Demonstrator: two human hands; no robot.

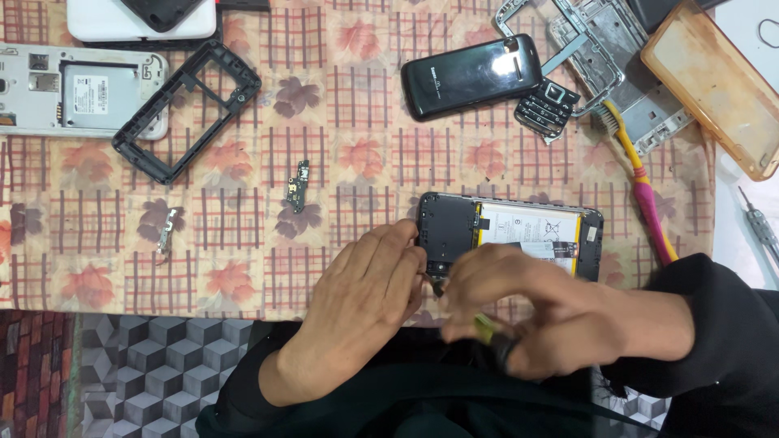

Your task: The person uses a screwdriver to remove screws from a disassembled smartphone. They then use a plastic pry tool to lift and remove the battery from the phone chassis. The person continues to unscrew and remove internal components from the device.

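An opened smartphone [519, 231] lies back-up on the patterned cloth, its white-labelled battery and black inner cover exposed. My left hand [369, 296] rests against the phone's lower left corner, fingers curled onto its edge. My right hand [527, 312] is closed around a small tool with a yellow-green and black handle [491, 332], its thin tip touching the phone's lower edge between the two hands. Dark sleeves cover both forearms.
On the cloth lie a small green circuit board [299, 185], a metal strip [167, 231], a black phone frame [188, 108], a silver phone back [73, 91], a black keypad phone [472, 76], a loose keypad [548, 105], a toothbrush [641, 180], metal frames [596, 40] and an orange case [714, 85].
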